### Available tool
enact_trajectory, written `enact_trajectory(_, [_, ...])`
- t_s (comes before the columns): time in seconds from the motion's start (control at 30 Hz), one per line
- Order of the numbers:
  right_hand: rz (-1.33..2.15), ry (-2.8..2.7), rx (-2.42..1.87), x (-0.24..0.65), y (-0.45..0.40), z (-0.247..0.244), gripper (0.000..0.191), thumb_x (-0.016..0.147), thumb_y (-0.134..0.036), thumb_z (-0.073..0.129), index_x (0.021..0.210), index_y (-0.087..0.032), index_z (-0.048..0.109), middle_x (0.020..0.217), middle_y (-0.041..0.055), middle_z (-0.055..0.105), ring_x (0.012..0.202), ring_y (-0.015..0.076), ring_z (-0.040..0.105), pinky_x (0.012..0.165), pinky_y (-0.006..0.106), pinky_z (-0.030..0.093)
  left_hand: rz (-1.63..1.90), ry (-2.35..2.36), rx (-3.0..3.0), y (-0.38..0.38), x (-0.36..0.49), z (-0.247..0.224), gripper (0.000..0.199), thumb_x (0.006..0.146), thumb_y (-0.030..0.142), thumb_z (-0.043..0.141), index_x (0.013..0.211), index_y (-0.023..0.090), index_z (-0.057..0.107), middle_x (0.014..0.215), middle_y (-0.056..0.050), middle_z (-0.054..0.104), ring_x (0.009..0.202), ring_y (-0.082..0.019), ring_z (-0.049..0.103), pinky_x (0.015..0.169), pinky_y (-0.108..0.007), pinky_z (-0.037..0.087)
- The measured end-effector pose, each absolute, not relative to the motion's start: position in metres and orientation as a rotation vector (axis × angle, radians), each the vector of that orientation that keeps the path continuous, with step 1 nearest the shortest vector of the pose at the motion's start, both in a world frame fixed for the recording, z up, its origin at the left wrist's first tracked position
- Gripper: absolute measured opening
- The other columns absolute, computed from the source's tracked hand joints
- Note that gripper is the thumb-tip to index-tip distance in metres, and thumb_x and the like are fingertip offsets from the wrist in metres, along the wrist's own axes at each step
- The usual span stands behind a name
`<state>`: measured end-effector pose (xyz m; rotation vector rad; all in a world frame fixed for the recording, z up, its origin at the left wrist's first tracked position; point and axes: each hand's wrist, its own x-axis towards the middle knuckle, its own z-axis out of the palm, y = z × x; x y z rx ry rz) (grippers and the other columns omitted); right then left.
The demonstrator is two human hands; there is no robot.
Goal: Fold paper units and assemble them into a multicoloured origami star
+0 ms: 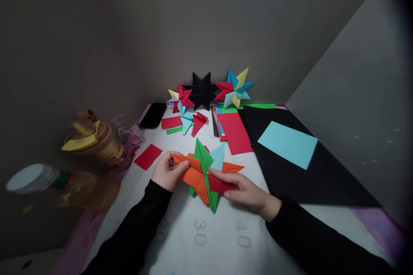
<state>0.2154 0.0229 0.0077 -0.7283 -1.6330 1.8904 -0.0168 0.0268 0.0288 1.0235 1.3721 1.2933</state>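
Between my two hands, above the white work surface, is a folded paper star with orange, green, light blue and red points. My left hand pinches an orange point on its left side, thumb on top. On the other side, my right hand grips the red point, its index finger stretched along the paper towards the star's middle. Parts of the right-hand points are hidden behind those fingers. Just beyond the star lie a small light blue folded piece and a red folded piece.
Finished paper stars, one black, lean on the back wall. A black sheet carries a light blue rectangle at right. Red paper lies beside it. A phone, brown cup and white-lidded jar stand left.
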Motion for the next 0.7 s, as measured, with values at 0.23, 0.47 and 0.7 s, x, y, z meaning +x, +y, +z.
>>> enact_trajectory(0.23, [1.883, -1.615, -0.733, 0.2152, 0.0234, 0.0073, 0.058, 0.078, -0.030, 0.064, 0.132, -0.024, 0.044, 0.140, 0.0048, 0.043, 0.130, 0.0279, 0.037, 0.109, 0.046, 0.022, 1.406, 1.387, 0.997, 0.0282, -0.0183, 0.0305, 0.045, 0.061, 0.034, 0.073, 0.097, 0.020, 0.050, 0.064, 0.007, 0.055, 0.049, -0.009, 0.055, 0.049, -0.020, 0.042])
enact_trajectory(0.47, [1.864, -1.644, -0.726, 0.2170, 0.0225, 0.0060, 0.056, 0.078, -0.029, 0.065, 0.131, -0.026, 0.046, 0.139, 0.0044, 0.044, 0.130, 0.0278, 0.037, 0.109, 0.046, 0.022, 1.385, 1.489, 1.078, 0.0239, -0.0131, 0.0362, 0.025, 0.064, 0.032, 0.069, 0.079, 0.018, 0.054, 0.055, 0.005, 0.054, 0.043, -0.008, 0.049, 0.043, -0.019, 0.038])
enact_trajectory(0.7, [1.861, -1.669, -0.721, 0.2167, 0.0222, 0.0057, 0.055, 0.079, -0.029, 0.063, 0.131, -0.026, 0.046, 0.139, 0.0049, 0.044, 0.130, 0.0274, 0.038, 0.109, 0.047, 0.023, 1.365, 1.477, 1.117, 0.0225, -0.0090, 0.0274, 0.030, 0.064, 0.032, 0.070, 0.084, 0.018, 0.053, 0.061, 0.003, 0.056, 0.052, -0.010, 0.051, 0.049, -0.020, 0.038])
